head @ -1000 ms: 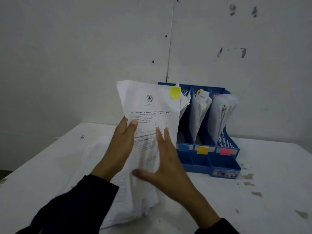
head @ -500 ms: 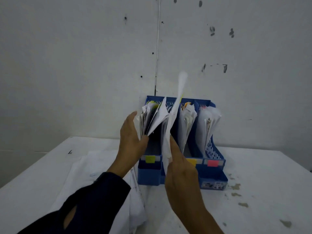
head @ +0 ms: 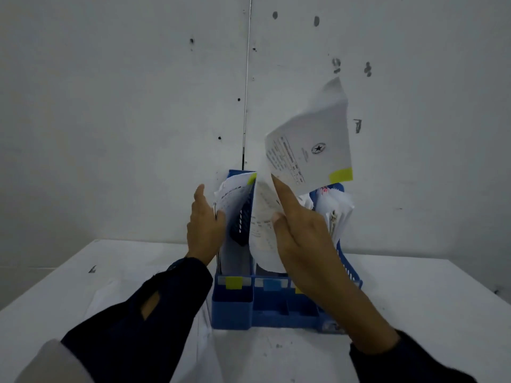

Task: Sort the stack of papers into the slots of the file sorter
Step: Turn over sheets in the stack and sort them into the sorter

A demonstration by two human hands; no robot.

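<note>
The right hand (head: pixel 301 239) is pinching a sheet of paper (head: pixel 309 150) between thumb and fingers, its lower edge dipping into the blue file sorter (head: pixel 276 308) while its top, carrying a yellow tab (head: pixel 341 174), is flopping over to the right. The left hand (head: pixel 204 225) is gripping the filed papers (head: pixel 235 194) in the left slot, pulling them aside. More loose papers (head: pixel 110 288) are lying on the white table (head: pixel 428 299) beside the sorter.
</note>
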